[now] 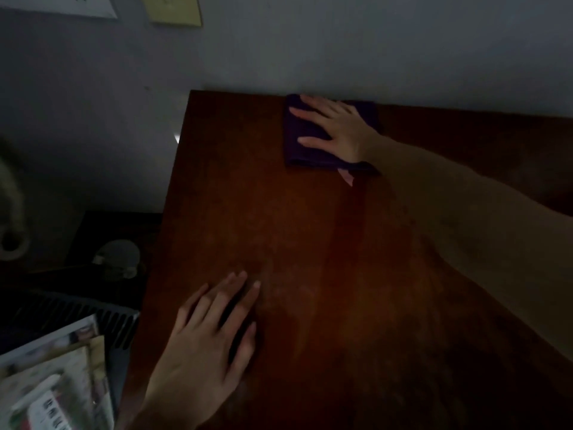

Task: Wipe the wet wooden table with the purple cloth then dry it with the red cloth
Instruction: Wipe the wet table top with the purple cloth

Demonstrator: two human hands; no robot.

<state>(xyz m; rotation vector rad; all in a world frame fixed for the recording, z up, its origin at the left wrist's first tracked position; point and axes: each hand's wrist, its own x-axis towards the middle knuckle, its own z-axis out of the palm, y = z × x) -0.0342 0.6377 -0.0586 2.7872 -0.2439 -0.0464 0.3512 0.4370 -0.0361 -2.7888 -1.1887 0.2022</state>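
The scene is dim. A brown wooden table (279,218) fills the middle and right of the head view. A folded purple cloth (302,152) lies at the table's far edge, against the wall. My right hand (336,128) rests flat on top of the cloth with fingers spread, thumb tucked at its near edge. My left hand (207,333) lies flat on the bare wood near the table's left front, fingers slightly apart, holding nothing. A darker streak runs down the wood from the cloth toward me. No red cloth is in view.
A grey wall (341,51) stands right behind the table. Left of the table, lower down, are a dark slatted crate (77,315), a stack of printed papers (52,380), and a round pale object (119,256). Papers (173,9) hang on the wall.
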